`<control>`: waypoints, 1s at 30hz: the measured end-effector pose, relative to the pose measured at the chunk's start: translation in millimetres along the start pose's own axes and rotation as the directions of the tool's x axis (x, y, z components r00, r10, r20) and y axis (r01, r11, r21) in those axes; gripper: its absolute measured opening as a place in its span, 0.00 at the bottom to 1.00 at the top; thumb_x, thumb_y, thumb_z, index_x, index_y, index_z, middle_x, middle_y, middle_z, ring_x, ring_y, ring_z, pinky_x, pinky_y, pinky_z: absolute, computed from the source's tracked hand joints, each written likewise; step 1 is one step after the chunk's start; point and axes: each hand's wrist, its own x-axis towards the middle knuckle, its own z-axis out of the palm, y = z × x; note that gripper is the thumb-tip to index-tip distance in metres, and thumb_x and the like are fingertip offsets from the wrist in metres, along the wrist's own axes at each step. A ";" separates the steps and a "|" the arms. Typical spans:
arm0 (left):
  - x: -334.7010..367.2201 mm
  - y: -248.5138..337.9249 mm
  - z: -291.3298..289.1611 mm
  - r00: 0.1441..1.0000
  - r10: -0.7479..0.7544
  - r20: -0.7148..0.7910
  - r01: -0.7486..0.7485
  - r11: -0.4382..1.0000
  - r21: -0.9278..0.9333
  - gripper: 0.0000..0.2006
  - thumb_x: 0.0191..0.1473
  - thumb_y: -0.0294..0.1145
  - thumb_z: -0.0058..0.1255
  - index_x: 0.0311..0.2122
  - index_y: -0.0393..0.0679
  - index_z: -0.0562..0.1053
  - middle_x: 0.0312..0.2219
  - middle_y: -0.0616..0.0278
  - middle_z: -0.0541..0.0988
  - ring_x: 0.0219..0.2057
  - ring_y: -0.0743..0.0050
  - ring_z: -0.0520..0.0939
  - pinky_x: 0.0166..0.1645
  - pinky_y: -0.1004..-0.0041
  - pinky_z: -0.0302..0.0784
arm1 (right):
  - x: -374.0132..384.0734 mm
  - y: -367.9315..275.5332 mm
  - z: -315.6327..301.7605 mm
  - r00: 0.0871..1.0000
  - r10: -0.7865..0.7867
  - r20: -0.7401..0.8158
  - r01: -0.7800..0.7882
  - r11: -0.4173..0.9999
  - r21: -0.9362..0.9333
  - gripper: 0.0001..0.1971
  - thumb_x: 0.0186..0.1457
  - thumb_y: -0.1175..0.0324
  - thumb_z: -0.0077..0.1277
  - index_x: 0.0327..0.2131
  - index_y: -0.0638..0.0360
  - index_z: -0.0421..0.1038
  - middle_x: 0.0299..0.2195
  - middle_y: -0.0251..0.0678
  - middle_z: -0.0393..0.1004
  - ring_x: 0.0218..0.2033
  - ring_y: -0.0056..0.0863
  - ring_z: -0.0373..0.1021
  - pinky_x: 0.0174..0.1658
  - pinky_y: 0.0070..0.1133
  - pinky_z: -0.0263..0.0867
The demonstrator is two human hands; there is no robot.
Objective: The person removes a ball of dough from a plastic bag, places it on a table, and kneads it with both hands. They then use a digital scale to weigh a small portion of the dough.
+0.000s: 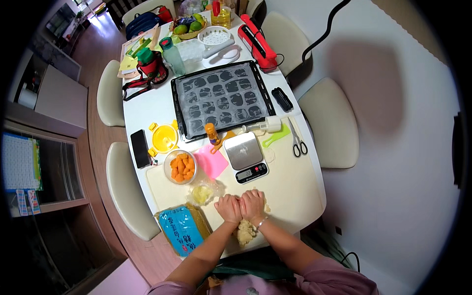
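Side by side and touching, my left hand and my right hand are closed with curled fingers over pale, crumbly dough. Part of the dough shows below the hands, between my wrists; the rest is hidden under them. It lies on a cream mat near the table's front edge. Just beyond my hands stands a kitchen scale with a lit display. To the left are a small bowl of pale yellow stuff on crumpled film and a blue-labelled package.
A clear bowl of orange pieces, a pink scraper, a yellow lid and a black phone lie left. Scissors and a green spatula lie right. Farther back sits a lined baking tray.
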 end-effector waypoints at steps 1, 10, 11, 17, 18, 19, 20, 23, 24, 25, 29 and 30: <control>0.1 -1.6 2.4 1.000 0.002 -0.010 -0.002 1.000 -0.005 0.14 0.57 0.40 0.40 0.24 0.50 0.74 0.26 0.62 0.74 0.33 0.57 0.72 0.40 0.57 0.55 | 0.5 -0.6 -1.5 1.000 -0.009 -0.011 0.009 1.000 0.005 0.09 0.55 0.62 0.44 0.24 0.52 0.66 0.27 0.36 0.69 0.35 0.38 0.65 0.42 0.35 0.56; 6.5 4.4 -18.6 0.982 0.181 -0.046 -0.185 0.976 -0.112 0.12 0.61 0.35 0.41 0.30 0.48 0.75 0.27 0.62 0.74 0.33 0.58 0.71 0.44 0.59 0.58 | 20.9 33.6 -23.0 0.934 0.104 0.341 -0.218 0.924 0.315 0.12 0.60 0.62 0.47 0.30 0.59 0.73 0.31 0.41 0.75 0.36 0.42 0.71 0.42 0.36 0.66; 7.7 9.5 -25.2 0.967 0.247 -0.063 -0.253 0.957 -0.140 0.11 0.61 0.35 0.41 0.30 0.48 0.76 0.27 0.62 0.74 0.33 0.59 0.71 0.44 0.59 0.58 | 30.4 29.8 -34.5 0.950 0.048 0.307 -0.125 0.964 0.235 0.15 0.62 0.61 0.46 0.30 0.61 0.76 0.30 0.44 0.75 0.37 0.45 0.71 0.44 0.36 0.68; 0.9 13.7 -50.5 0.949 0.310 0.054 -0.298 0.942 -0.155 0.09 0.60 0.33 0.44 0.32 0.45 0.76 0.28 0.59 0.75 0.32 0.53 0.71 0.41 0.58 0.64 | 27.6 14.7 -50.1 0.790 0.151 0.594 -0.122 0.988 -0.090 0.30 0.66 0.47 0.33 0.28 0.58 0.82 0.31 0.49 0.80 0.33 0.50 0.76 0.42 0.38 0.72; 0.9 11.8 -49.1 0.951 0.295 0.088 -0.279 0.947 -0.156 0.10 0.61 0.34 0.44 0.32 0.44 0.76 0.28 0.58 0.75 0.32 0.52 0.72 0.40 0.57 0.64 | 25.3 11.0 -52.7 0.792 0.178 0.584 -0.140 0.984 -0.110 0.32 0.66 0.46 0.32 0.28 0.59 0.81 0.31 0.50 0.80 0.33 0.51 0.77 0.42 0.39 0.73; -2.3 8.7 -42.4 0.962 0.252 0.100 -0.239 0.963 -0.127 0.11 0.61 0.35 0.45 0.31 0.44 0.77 0.27 0.58 0.76 0.31 0.51 0.72 0.39 0.56 0.66 | 22.9 5.9 -56.6 0.793 0.201 0.576 -0.154 0.979 -0.130 0.33 0.66 0.45 0.31 0.28 0.59 0.81 0.31 0.51 0.80 0.33 0.51 0.77 0.42 0.39 0.73; -3.8 6.3 -33.2 0.972 0.208 0.108 -0.198 0.976 -0.095 0.12 0.61 0.36 0.45 0.30 0.44 0.77 0.27 0.58 0.77 0.31 0.50 0.72 0.38 0.56 0.67 | 22.7 -0.3 -59.7 0.786 0.219 0.578 -0.169 0.976 -0.141 0.33 0.66 0.44 0.32 0.27 0.59 0.81 0.30 0.51 0.80 0.33 0.51 0.77 0.41 0.39 0.72; -5.4 21.9 -21.4 0.975 -0.114 0.191 0.151 0.970 -0.191 0.26 0.67 0.43 0.34 0.27 0.41 0.80 0.22 0.54 0.80 0.30 0.47 0.74 0.40 0.56 0.71 | 23.4 -7.2 -72.6 0.760 0.283 0.585 -0.258 0.958 -0.128 0.32 0.64 0.43 0.35 0.28 0.60 0.81 0.28 0.53 0.79 0.33 0.52 0.77 0.40 0.39 0.72; -0.7 18.7 -16.4 0.951 -0.172 0.256 0.237 0.940 -0.247 0.29 0.68 0.45 0.30 0.29 0.38 0.81 0.21 0.51 0.80 0.30 0.47 0.75 0.41 0.57 0.71 | 30.0 -3.8 -78.0 0.753 0.298 0.587 -0.309 0.947 -0.085 0.32 0.64 0.42 0.35 0.29 0.61 0.81 0.29 0.54 0.79 0.34 0.52 0.77 0.41 0.38 0.72; 2.0 21.6 -14.0 0.917 -0.220 0.332 0.323 0.898 -0.299 0.32 0.68 0.46 0.25 0.30 0.36 0.82 0.21 0.48 0.81 0.29 0.46 0.77 0.42 0.58 0.72 | 30.0 1.2 -84.0 0.742 0.322 0.588 -0.366 0.930 -0.047 0.32 0.63 0.42 0.36 0.31 0.62 0.81 0.30 0.55 0.79 0.35 0.53 0.77 0.41 0.37 0.72; -4.2 28.7 -16.1 0.890 -0.134 0.436 0.275 0.921 -0.277 0.31 0.68 0.48 0.29 0.26 0.41 0.82 0.22 0.47 0.81 0.29 0.44 0.78 0.41 0.55 0.74 | 7.2 40.9 -48.7 0.685 0.347 0.641 -0.549 0.823 0.142 0.30 0.61 0.43 0.41 0.32 0.64 0.79 0.32 0.55 0.78 0.36 0.51 0.76 0.41 0.36 0.70; -2.9 32.7 -18.5 0.922 -0.076 0.379 0.202 0.931 -0.305 0.30 0.68 0.47 0.30 0.26 0.41 0.82 0.22 0.47 0.80 0.28 0.44 0.79 0.40 0.54 0.74 | -2.9 52.1 -34.9 0.673 0.335 0.660 -0.596 0.774 0.215 0.29 0.60 0.44 0.42 0.32 0.64 0.79 0.32 0.55 0.78 0.36 0.51 0.76 0.42 0.36 0.70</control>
